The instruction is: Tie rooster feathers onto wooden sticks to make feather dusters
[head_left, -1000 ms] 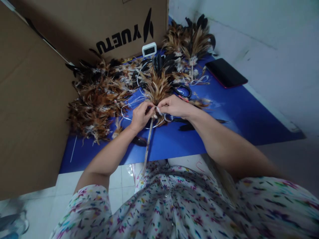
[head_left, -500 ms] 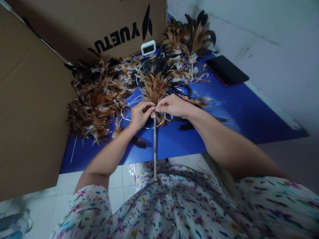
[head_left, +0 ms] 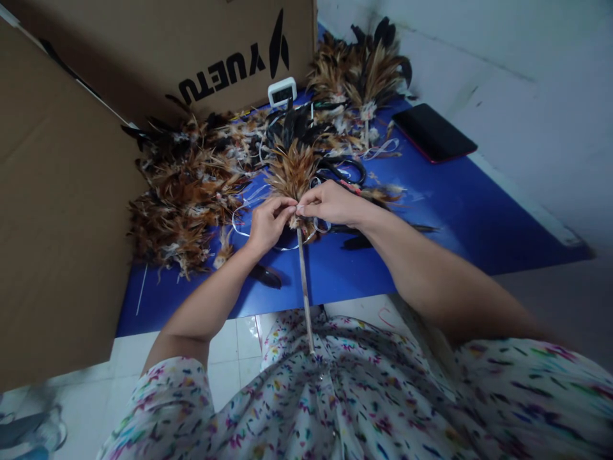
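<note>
A feather duster (head_left: 293, 169) with brown and black feathers lies in front of me, its thin stick (head_left: 305, 281) pointing toward my body. At the base of the feathers, my left hand (head_left: 271, 220) is closed in a pinch, its fingertips meeting those of the right. My right hand (head_left: 330, 203) also pinches there, with a bit of white string between the fingertips. Loops of the white plastic string (head_left: 234, 223) spread on both sides of the hands. Exactly how each fingertip grips the string is hidden.
Loose feathers (head_left: 186, 198) are heaped at the left on the blue table (head_left: 483, 217). Finished-looking feather bunches (head_left: 368, 70) lie at the back, near a small white clock (head_left: 282, 92). Black-handled scissors (head_left: 352, 169) and a dark tablet (head_left: 435, 133) lie right. Cardboard (head_left: 62, 191) walls the left.
The stick's near end has swung to the right, and the feathered head has tipped slightly left. Both hands keep their pinch at nearly the same place.
</note>
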A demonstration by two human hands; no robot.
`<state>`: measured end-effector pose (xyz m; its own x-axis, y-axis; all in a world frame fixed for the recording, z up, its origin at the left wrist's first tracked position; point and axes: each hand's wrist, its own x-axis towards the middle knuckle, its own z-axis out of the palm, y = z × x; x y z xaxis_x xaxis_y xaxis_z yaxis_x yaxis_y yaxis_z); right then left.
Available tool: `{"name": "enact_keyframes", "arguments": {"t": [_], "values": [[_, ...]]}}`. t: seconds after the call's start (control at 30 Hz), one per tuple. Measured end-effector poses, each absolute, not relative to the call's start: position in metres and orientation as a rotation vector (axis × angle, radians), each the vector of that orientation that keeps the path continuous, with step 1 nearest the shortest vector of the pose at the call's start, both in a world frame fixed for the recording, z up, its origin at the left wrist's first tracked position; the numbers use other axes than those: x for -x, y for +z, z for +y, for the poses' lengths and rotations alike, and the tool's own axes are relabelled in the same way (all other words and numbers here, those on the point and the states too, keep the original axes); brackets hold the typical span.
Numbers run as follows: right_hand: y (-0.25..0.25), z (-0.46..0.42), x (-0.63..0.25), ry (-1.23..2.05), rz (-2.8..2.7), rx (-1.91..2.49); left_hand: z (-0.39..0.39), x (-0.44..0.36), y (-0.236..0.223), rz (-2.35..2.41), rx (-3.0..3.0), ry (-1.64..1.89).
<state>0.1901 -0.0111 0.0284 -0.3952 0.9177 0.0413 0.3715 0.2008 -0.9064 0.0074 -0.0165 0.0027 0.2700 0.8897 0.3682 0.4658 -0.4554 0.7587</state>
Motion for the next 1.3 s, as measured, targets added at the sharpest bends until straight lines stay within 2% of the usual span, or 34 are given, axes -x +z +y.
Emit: {"name": "enact_keyframes", "arguments": {"t": [0.23,0.7,1.3], "values": [[0.031,-0.012,-0.190,1.150,-1.874,1.177,-0.017,-0.009,-0.002,1.194,-2.005,1.182],[0.029,-0.012,-0.191,1.069,-1.941,1.175,-0.014,-0.010,-0.010,1.076,-1.573,1.220],[0.047,-0.022,-0.196,0.837,-2.164,1.263,-0.018,-0.009,-0.004,1.188,-2.065,1.089]]}}
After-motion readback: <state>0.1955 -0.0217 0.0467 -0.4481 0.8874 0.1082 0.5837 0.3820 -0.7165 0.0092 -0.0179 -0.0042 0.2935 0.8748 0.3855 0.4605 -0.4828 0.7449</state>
